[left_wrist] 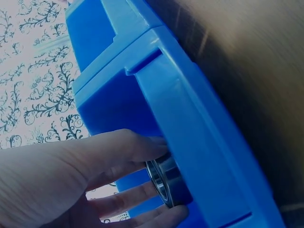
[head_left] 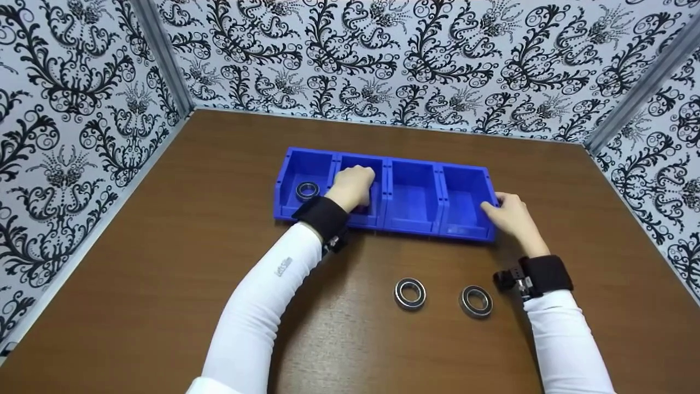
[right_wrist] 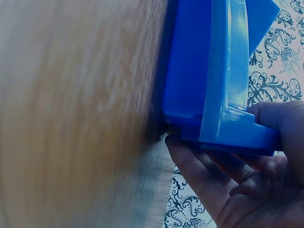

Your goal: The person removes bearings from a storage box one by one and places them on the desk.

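A blue bin row (head_left: 413, 225) with side-by-side compartments stands on the table. My left hand (head_left: 353, 186) reaches into the second compartment from the left; in the left wrist view its thumb and fingers pinch a bearing (left_wrist: 172, 183) inside the bin, close to the front wall. Another bearing (head_left: 307, 190) lies in the leftmost compartment. My right hand (head_left: 511, 216) grips the right end wall of the bin row, thumb on the inner side and fingers outside, as the right wrist view (right_wrist: 256, 180) also shows.
Two more bearings, a left one (head_left: 409, 294) and a right one (head_left: 476, 301), lie on the brown table (head_left: 164, 262) in front of the bin row. Patterned walls (head_left: 383, 60) enclose the table at the back and both sides.
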`<move>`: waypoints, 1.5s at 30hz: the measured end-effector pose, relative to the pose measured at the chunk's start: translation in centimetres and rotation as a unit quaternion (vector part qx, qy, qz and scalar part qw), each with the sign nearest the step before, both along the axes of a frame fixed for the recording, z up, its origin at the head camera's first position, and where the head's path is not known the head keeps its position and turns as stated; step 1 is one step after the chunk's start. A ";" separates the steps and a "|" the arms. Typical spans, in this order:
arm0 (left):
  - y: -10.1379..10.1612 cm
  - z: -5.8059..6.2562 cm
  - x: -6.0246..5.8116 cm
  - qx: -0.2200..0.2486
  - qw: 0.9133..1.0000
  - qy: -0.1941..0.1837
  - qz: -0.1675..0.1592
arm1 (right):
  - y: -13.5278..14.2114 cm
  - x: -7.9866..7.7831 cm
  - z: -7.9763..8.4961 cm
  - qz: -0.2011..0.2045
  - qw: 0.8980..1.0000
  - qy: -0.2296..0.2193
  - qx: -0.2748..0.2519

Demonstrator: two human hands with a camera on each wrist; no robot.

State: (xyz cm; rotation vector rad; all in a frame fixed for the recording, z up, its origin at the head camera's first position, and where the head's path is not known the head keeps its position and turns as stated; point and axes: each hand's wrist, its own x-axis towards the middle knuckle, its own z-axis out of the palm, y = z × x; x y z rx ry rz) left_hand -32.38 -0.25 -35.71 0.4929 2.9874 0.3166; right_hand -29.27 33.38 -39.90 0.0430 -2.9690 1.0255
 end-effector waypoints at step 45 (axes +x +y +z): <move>-0.7 2.3 0.8 0.024 1.000 0.017 -0.009 | -0.1 0.1 0.2 -0.004 1.000 -0.004 0.001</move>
